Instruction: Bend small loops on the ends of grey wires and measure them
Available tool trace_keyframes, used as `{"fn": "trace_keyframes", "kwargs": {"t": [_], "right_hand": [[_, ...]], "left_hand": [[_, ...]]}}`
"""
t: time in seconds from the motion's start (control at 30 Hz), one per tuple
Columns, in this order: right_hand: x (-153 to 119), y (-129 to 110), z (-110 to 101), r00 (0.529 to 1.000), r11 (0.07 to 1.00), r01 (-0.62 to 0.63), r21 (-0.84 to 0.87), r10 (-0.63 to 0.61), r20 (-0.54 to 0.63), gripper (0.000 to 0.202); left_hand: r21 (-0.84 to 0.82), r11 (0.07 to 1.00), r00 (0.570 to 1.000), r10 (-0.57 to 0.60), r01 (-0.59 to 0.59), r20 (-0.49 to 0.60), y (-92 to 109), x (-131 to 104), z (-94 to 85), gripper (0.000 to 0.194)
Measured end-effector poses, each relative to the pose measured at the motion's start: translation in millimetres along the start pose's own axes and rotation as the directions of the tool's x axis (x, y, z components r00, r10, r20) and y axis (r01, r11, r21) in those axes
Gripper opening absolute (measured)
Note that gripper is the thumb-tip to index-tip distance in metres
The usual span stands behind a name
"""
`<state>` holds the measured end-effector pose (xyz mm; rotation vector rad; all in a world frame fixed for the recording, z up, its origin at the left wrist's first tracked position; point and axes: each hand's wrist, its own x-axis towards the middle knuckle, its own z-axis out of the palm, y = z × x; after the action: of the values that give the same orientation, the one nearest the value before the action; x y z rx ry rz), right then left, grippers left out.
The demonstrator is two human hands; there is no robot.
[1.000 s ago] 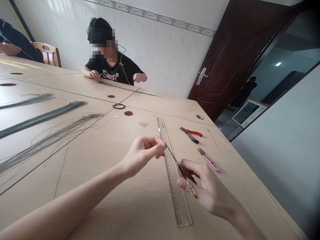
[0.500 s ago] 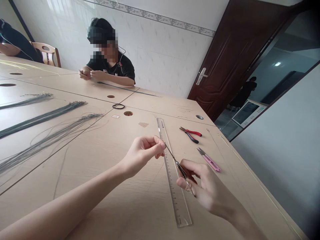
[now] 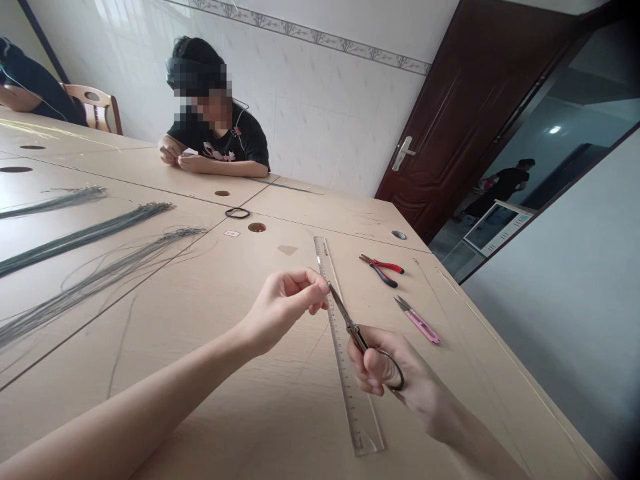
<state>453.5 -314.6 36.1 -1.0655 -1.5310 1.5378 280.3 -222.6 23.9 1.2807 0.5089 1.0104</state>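
Note:
My left hand (image 3: 295,300) is closed in a pinch above the clear ruler (image 3: 345,360), its thumb and forefinger on a fine line with a tiny piece at the fingertips, too small to make out. In my right hand (image 3: 383,363) are metal forceps (image 3: 345,317) with scissor-like ring handles. Their narrow jaws point up and left, and the tip meets the pinched spot at my left fingertips. One ring handle shows beside the right thumb. The ruler lies flat on the table beneath both hands.
Right of the ruler lie red-and-black pliers (image 3: 383,270) and pink thread snips (image 3: 420,321). Bundles of grey line (image 3: 90,233) spread at left. A black ring (image 3: 237,213) is near a table hole (image 3: 257,227). Across the table sits a person (image 3: 215,127).
My right hand has turned, so the forceps now show their broad side and a ring handle. Their tip stays at my left fingertips; the left hand has barely moved.

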Motion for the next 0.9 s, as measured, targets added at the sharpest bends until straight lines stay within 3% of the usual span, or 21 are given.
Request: {"fn": "trace_keyframes", "kwargs": {"t": [0.2, 0.43, 0.7, 0.9], "right_hand": [[2.2, 5.1, 3.4, 0.999, 0.969, -0.014, 0.245, 0.006, 0.032, 0.045], [4.5, 10.7, 5.6, 1.0, 0.934, 0.017, 0.356, -0.023, 0.013, 0.043], [5.8, 12.1, 9.5, 0.999, 0.94, 0.042, 0.338, -0.033, -0.031, 0.043], [4.0, 8.1, 1.7, 0.997, 0.975, 0.066, 0.211, -0.059, -0.04, 0.043]], "left_hand": [[-0.019, 0.999, 0.999, -0.029, 0.028, -0.026, 2.0, 1.1, 3.0, 0.023], [-0.035, 0.999, 0.999, -0.04, 0.039, -0.03, 1.5, 0.3, 2.0, 0.024], [-0.061, 0.997, 0.998, -0.053, 0.05, -0.046, 2.5, 1.9, 2.9, 0.023], [-0.049, 0.997, 0.996, -0.061, 0.058, -0.063, 4.9, 0.7, 4.2, 0.021]]}}
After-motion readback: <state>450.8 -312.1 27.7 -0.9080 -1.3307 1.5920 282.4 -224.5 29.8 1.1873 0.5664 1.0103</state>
